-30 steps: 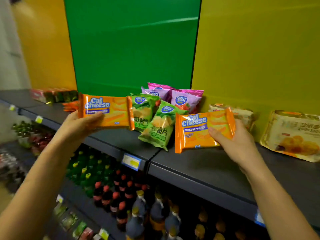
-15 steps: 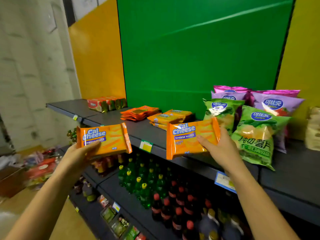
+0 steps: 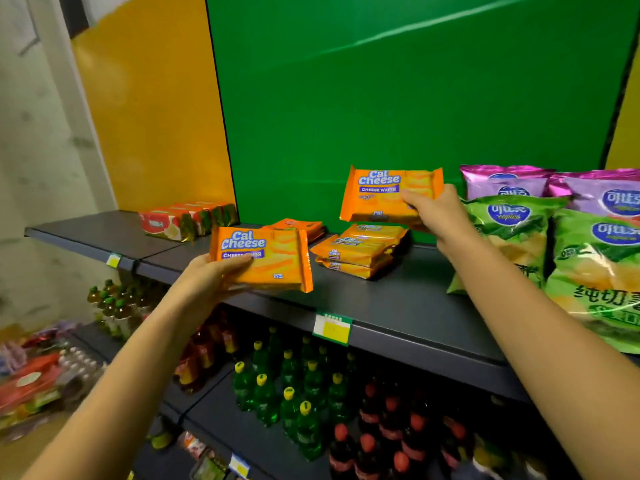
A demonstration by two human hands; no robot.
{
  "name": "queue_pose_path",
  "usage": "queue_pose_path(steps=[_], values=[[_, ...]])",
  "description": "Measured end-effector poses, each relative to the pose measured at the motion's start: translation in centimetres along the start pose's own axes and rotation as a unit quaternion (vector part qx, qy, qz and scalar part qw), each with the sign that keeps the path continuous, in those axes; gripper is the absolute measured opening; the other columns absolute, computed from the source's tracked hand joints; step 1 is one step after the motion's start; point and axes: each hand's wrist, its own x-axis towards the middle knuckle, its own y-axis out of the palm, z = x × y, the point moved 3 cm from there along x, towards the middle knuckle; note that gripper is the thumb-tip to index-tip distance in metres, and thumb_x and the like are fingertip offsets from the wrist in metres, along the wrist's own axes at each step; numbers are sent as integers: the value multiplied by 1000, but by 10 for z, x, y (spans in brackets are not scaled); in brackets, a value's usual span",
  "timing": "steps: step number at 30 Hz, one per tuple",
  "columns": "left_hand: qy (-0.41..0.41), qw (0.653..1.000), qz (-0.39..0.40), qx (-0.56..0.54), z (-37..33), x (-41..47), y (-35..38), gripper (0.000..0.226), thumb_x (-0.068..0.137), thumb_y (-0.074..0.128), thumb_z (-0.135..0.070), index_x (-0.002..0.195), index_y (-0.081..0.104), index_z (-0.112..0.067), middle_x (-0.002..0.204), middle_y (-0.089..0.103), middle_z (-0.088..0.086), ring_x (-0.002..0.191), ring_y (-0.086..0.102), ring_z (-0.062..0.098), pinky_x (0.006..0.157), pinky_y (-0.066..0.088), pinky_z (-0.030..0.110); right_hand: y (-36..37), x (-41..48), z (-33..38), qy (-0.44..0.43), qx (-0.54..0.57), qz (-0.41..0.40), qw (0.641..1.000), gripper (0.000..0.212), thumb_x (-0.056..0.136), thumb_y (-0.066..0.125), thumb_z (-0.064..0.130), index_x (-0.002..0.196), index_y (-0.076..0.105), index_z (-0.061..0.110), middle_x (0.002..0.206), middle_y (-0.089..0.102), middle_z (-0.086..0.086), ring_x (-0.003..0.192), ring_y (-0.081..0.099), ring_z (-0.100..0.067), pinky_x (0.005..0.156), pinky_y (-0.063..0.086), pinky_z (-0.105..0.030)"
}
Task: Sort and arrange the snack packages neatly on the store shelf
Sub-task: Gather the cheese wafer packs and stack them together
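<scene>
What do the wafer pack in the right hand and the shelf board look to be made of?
Wafer pack in the right hand: looks like thin glossy plastic film, judging by its printed sheen and crimped end seams. Shelf board: probably painted metal, dark grey and matte, with a thin rolled front edge.

Two bare forearms are seen, with no sleeves worn. On the left hand (image 3: 204, 277) and right hand (image 3: 438, 211), short nails are seen.
</scene>
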Motion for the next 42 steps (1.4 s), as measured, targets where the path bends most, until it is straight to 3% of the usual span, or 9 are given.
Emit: queue_pose_path(steps=[6,15,20,23,28,30,35,38,42], values=[[8,996,88,-4,4,78,53,7,86,59,-4,92,59,-8,65,71,-2,50,66,5,48,55,19,29,47,-8,74,108,9,991,48,84,54,13,129,43,1,114,55,-15,72,57,-18,34,48,-19],[-9,980,185,73,23,159,107,31,83,63,-7,113,60,0,111,67,18,85,64,23,79,55,34,54,91,-39,135,151,-12,979,24,92,46,3,116,47,4,103,52,-14,70,52,-13,40,51,-21],[24,958,231,170,26,180,118,15,84,63,-20,97,62,-12,86,69,7,51,60,-2,45,43,13,66,106,-52,157,112,-22,981,36,92,47,5,127,43,-2,93,55,-10,69,53,-14,39,51,-21],[48,927,240,283,29,194,116,66,64,66,-57,109,61,-8,117,65,11,93,63,19,80,51,31,79,114,-64,170,71,-33,982,38,91,50,7,127,41,-2,93,56,-10,71,55,-16,36,51,-22],[33,918,257,299,44,212,112,108,43,57,-75,128,48,-9,131,55,7,120,52,27,103,41,42,83,131,-80,156,-239,-94,954,55,86,54,17,132,33,-4,137,46,-25,122,49,-38,97,46,-42],[17,921,272,277,53,221,109,110,42,60,-79,129,47,-12,131,56,6,119,54,25,103,42,42,83,130,-85,161,-315,-81,932,56,87,52,24,132,37,-5,137,47,-23,125,48,-37,100,41,-37],[-71,930,344,108,64,225,111,48,82,62,-36,118,53,-5,99,69,5,76,65,11,54,52,17,78,116,-89,166,-426,-87,885,65,91,44,44,135,38,-3,142,40,-23,131,40,-37,103,36,-38],[-92,915,391,23,70,231,113,29,93,46,-29,86,68,-13,71,75,0,67,69,11,73,51,25,73,93,-85,177,-288,-107,935,64,93,39,46,135,41,-3,141,45,-17,129,44,-29,105,33,-38],[-122,912,388,-51,81,241,116,36,97,36,-32,80,64,-16,66,74,-2,72,64,12,75,46,25,87,37,-81,230,32,-54,971,38,97,26,48,92,54,22,78,66,15,87,59,-5,86,40,-30]])
